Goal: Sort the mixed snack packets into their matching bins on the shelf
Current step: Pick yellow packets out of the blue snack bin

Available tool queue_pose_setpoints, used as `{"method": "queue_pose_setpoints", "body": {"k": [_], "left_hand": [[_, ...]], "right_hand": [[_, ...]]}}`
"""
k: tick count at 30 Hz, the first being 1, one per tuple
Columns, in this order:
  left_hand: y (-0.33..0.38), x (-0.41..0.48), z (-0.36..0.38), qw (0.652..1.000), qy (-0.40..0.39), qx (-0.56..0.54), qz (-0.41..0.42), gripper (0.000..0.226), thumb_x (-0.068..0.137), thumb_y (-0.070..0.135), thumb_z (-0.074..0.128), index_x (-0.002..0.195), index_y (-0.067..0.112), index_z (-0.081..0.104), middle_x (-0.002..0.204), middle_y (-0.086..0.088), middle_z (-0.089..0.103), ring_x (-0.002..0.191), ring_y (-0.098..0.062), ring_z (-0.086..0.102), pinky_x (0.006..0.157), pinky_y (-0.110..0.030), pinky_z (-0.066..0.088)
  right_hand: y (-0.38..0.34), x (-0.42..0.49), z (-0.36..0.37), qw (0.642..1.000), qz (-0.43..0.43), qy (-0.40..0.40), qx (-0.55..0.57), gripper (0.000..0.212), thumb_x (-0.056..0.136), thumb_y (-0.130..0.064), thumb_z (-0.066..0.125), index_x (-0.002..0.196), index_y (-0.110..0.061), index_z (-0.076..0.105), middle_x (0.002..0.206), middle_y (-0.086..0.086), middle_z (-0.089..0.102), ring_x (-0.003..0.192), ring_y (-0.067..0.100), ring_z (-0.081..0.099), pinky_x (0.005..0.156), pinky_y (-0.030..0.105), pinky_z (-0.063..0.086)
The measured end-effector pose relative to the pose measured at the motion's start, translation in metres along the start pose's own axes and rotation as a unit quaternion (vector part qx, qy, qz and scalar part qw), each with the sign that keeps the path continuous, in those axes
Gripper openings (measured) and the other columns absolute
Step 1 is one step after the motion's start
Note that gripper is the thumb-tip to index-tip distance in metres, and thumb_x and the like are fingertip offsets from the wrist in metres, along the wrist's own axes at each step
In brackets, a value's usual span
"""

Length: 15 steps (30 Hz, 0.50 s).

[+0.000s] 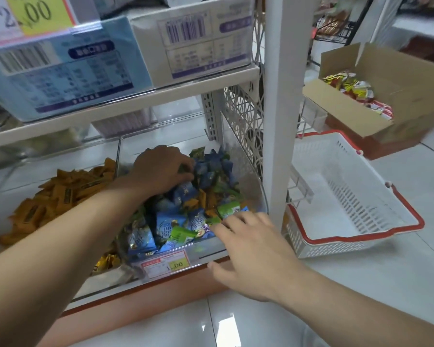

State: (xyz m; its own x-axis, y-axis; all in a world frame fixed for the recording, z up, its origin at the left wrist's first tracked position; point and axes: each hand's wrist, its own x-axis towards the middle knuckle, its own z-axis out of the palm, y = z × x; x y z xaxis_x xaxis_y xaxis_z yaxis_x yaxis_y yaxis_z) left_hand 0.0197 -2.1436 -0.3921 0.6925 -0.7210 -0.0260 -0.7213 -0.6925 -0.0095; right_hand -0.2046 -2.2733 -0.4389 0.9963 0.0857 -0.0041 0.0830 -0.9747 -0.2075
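– Blue, green and orange, all in one bin?
– Yes. Small snack packets [176, 221] lie heaped in a clear bin [251, 176] on the bottom shelf. At nine o'clock from it, a second bin holds only orange packets [60, 196].
– Where are the hands?
– Left hand [161, 169] is at the heap's twelve o'clock, fingers curled down round packets there. Right hand [246, 249] is at five o'clock, fingers spread and fairly straight, tips touching or just beside a green packet [229, 208].
– How would they handle?
– Probably light, puffy and slick, crinkling when squeezed. I would pinch one by its crimped end seal, not the middle.
– Any writing?
– A price tag [164, 265] on the bin's front ends in ".00". A yellow tag [33, 13] at eleven o'clock reads "2.00". Packet print is too blurred to read.
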Motion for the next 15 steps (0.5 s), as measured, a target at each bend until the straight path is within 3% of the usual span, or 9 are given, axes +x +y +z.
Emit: {"method": "queue_pose_setpoints", "body": {"k": [4,7,9,11,13,15], "left_hand": [[0.021,0.007,0.001,0.994,0.050,0.071,0.066,0.025,0.090,0.032,0.067,0.114,0.031,0.071,0.124,-0.001,0.055,0.112,-0.026,0.049,0.088,-0.041,0.044],[0.040,0.009,0.008,0.991,0.008,-0.064,0.113,0.023,0.093,0.016,0.061,0.109,0.028,0.072,0.114,0.004,0.063,0.101,-0.016,0.058,0.087,-0.037,0.049],[0.046,0.008,0.015,0.982,-0.085,-0.111,0.126,0.017,0.094,0.025,0.063,0.109,0.027,0.072,0.107,0.007,0.068,0.094,-0.010,0.062,0.084,-0.031,0.049],[0.042,0.007,0.019,0.978,-0.134,-0.078,0.142,0.024,0.090,0.041,0.066,0.110,0.029,0.071,0.105,0.009,0.067,0.095,-0.011,0.062,0.082,-0.030,0.049],[0.029,0.008,0.017,0.981,-0.121,-0.009,0.149,0.029,0.084,0.050,0.069,0.110,0.036,0.071,0.104,0.012,0.064,0.095,-0.010,0.059,0.081,-0.033,0.050],[0.017,0.010,0.011,0.984,-0.090,0.037,0.150,0.024,0.083,0.044,0.070,0.107,0.040,0.071,0.102,0.013,0.063,0.097,-0.012,0.059,0.080,-0.035,0.052]], "right_hand": [[-0.003,0.002,0.000,1.000,0.006,-0.002,-0.006,0.066,0.085,-0.067,0.032,0.133,-0.027,0.050,0.122,0.000,0.059,0.120,0.028,0.046,0.102,0.045,0.033],[-0.003,0.003,0.000,1.000,0.008,0.001,-0.014,0.062,0.085,-0.064,0.039,0.130,-0.025,0.052,0.119,0.001,0.060,0.115,0.029,0.047,0.097,0.045,0.035],[-0.004,0.003,0.001,1.000,0.009,0.003,-0.018,0.060,0.085,-0.063,0.042,0.130,-0.024,0.052,0.117,0.002,0.059,0.113,0.029,0.048,0.095,0.045,0.035],[-0.004,0.003,0.001,1.000,0.009,0.004,-0.018,0.059,0.085,-0.062,0.043,0.130,-0.024,0.051,0.117,0.002,0.059,0.113,0.030,0.048,0.095,0.045,0.035],[-0.004,0.003,0.002,1.000,0.007,0.007,-0.018,0.059,0.085,-0.062,0.044,0.131,-0.024,0.051,0.117,0.003,0.059,0.114,0.030,0.048,0.095,0.046,0.035],[-0.004,0.003,0.001,1.000,0.007,0.006,-0.019,0.061,0.086,-0.062,0.044,0.133,-0.024,0.050,0.120,0.003,0.059,0.116,0.031,0.048,0.096,0.046,0.035]]}}
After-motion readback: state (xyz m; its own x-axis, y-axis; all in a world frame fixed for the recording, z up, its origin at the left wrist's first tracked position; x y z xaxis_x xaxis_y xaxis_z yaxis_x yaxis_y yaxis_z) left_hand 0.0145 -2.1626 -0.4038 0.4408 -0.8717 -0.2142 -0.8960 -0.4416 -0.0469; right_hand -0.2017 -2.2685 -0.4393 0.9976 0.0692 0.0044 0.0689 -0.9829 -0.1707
